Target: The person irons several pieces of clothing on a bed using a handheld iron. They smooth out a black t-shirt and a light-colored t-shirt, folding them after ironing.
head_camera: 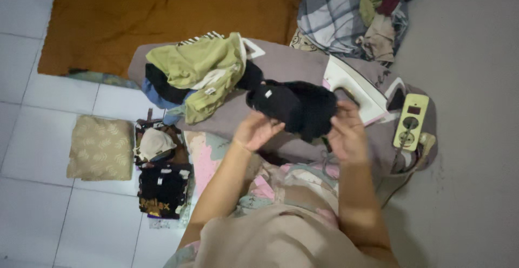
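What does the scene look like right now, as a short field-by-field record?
left hand: left hand grips the black garment from below
right hand: right hand grips the same garment at its right side
garment state: bunched, held above the grey ironing mat
iron: white iron lies on the mat behind the garment
power: pale green power strip at the mat's right edge
unfolded pile: green clothes heap on the mat's left
folded stack: dark folded clothes on the floor, beside a beige pillow

Bare forearms without sleeves; a beige cloth [270, 243] over the chest; a floral garment [281, 184] (pink, teal, cream) below.
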